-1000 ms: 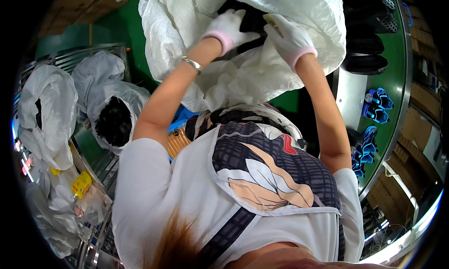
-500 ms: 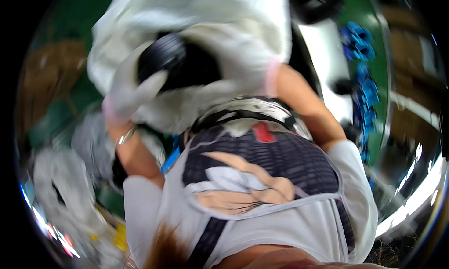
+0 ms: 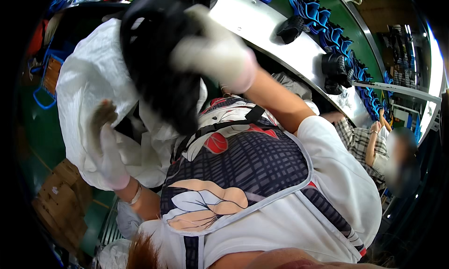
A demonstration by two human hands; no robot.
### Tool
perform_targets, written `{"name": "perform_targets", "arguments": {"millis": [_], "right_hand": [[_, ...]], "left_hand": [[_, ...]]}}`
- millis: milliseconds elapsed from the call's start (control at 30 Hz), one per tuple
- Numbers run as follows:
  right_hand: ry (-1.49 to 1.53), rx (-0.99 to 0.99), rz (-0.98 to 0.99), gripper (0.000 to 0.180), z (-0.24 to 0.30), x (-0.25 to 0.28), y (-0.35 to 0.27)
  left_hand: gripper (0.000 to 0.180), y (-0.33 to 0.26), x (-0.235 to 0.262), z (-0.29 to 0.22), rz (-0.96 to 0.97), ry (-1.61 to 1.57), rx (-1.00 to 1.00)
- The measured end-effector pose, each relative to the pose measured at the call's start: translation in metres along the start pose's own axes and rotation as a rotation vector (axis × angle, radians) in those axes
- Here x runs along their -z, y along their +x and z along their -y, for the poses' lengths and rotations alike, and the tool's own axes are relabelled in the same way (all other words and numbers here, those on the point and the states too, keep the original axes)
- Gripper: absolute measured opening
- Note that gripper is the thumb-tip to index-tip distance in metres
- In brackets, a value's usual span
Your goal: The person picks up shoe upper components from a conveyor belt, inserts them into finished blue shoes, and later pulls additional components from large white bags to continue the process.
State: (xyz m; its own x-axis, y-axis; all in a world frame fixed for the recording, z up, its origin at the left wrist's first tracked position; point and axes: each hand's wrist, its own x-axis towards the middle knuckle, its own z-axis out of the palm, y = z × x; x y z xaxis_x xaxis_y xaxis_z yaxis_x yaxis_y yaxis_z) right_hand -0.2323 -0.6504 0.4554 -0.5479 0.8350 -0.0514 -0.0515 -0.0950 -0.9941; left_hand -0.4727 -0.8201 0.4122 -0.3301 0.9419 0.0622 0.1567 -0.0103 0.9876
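My right hand [image 3: 213, 54], in a white glove and smeared by motion, grips a large black object [image 3: 161, 68]. Motion blurs the object too; a few holes show near its top, and its exact kind cannot be made out. It hangs over the mouth of a big white woven sack [image 3: 89, 77] in front of me. My left hand [image 3: 106, 149], gloved in white with darkened fingertips, is open at the sack's near left side, its fingers stretched up and nothing in them.
Right of the sack runs a shiny metal bench [image 3: 262, 23] with black perforated pieces [image 3: 334, 65] on its edge. Beyond it, blue-and-black pieces [image 3: 322, 28] line a green surface. A co-worker in a checked garment [image 3: 360, 140] is at right. Flattened cardboard [image 3: 61, 199] lies at left.
My right hand has come up out of the sack with the black object. My left hand has let go and opened. The view has swung, bringing more of the bench and a co-worker into sight.
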Motion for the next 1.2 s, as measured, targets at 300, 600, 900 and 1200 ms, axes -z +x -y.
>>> {"name": "perform_targets", "arguments": {"millis": [300, 600, 900, 1200], "right_hand": [[0.481, 0.141, -0.419, 0.041, -0.08, 0.338, -0.021], [0.691, -0.112, -0.618, 0.042, -0.198, 0.49, -0.027], [-0.597, -0.257, -0.738, 0.069, -0.206, 0.511, -0.028], [-0.592, -0.001, -0.149, 0.033, -0.074, 0.31, 0.011]], "left_hand": [[0.051, 0.019, -0.075, 0.114, -0.048, 0.648, 0.244], [0.047, 0.027, -0.099, 0.121, -0.357, 0.604, 0.297], [0.057, -0.028, -0.093, 0.147, -0.677, 0.367, 0.745], [0.074, 0.019, -0.132, 0.106, -0.478, 0.476, 0.111]]}}
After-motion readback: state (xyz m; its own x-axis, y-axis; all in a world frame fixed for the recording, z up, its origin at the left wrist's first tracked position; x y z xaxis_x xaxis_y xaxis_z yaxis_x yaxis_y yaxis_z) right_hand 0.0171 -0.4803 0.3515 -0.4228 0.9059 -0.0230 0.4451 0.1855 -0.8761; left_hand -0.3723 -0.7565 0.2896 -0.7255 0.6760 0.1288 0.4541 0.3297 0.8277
